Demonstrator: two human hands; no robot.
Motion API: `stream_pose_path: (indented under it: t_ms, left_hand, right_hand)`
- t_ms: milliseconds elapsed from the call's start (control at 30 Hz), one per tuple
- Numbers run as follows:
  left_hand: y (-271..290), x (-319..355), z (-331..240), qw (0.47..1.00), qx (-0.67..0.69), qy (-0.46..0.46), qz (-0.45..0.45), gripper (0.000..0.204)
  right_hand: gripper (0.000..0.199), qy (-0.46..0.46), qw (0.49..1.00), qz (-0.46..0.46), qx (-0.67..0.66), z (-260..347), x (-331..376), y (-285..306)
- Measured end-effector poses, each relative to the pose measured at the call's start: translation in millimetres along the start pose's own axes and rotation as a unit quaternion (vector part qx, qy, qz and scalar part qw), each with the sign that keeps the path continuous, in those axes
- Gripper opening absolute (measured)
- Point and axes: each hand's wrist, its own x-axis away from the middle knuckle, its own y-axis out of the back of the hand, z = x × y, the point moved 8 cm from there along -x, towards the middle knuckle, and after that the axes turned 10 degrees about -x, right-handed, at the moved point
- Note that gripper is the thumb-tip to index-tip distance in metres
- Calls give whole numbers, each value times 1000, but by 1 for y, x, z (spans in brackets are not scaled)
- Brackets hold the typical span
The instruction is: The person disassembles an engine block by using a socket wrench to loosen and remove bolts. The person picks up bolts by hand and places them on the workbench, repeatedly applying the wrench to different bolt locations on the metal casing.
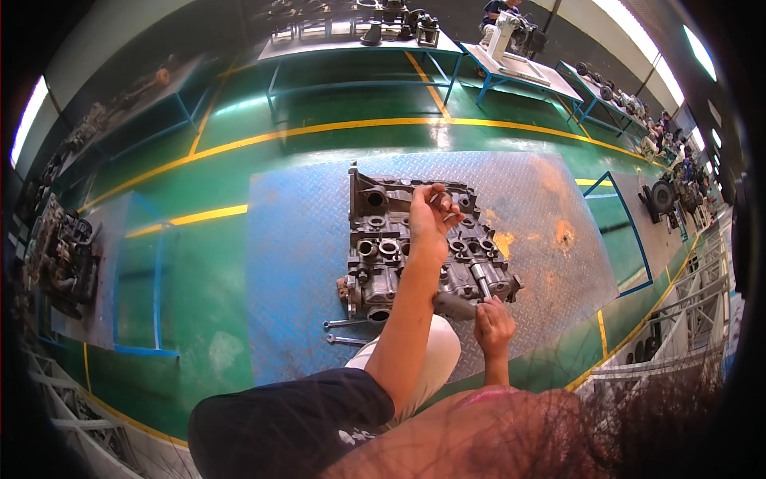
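A grey metal engine block (379, 219) with round openings and bolt holes lies on the table in front of me. My left hand (436, 209) hovers over its far middle part, palm turned up and fingers loosely curled but apart; nothing shows in it. Close to the near right corner of the block, my right hand (493, 326) is wrapped round a socket wrench (481, 279), whose bright shaft and socket point down onto the block. Two combination wrenches (345, 340) lie beside the block's near left corner.
The block rests on a blue, worn tread-plate tabletop (295, 239). My knee in light trousers (435, 351) and a dark grey rounded thing (455, 306) are close to its near edge. Another engine (68, 255) stands at left. Benches with parts (359, 49) line the back; a person (499, 12) sits there.
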Motion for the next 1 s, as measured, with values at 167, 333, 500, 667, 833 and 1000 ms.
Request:
stream_pose_path:
  t_ms: [167, 333, 500, 667, 833, 1000]
  left_hand:
    - [-7, 11, -8, 1000, -2, -10, -12, 26]
    - [9, 6, -13, 1000, 10, -26, -13, 25]
    - [26, -5, -18, 999, 36, -20, -20, 26]
    - [46, -1, -44, 995, 55, -70, -35, 22]
    - [41, -5, -34, 996, 69, -49, -30, 24]
    - [63, -3, -58, 990, 91, -95, -41, 24]
  right_hand:
    - [56, -524, 760, -344, -172, -72, 33, 15]
    - [51, -259, 951, -69, -152, -35, 18, -5]
    - [47, -474, 825, -267, -152, -65, 61, -3]
    - [37, -598, 743, -273, -122, -58, 31, 4]
    - [45, -216, 972, -78, -46, -20, 20, -8]
    - [56, -619, 717, -297, -117, -59, 38, 2]
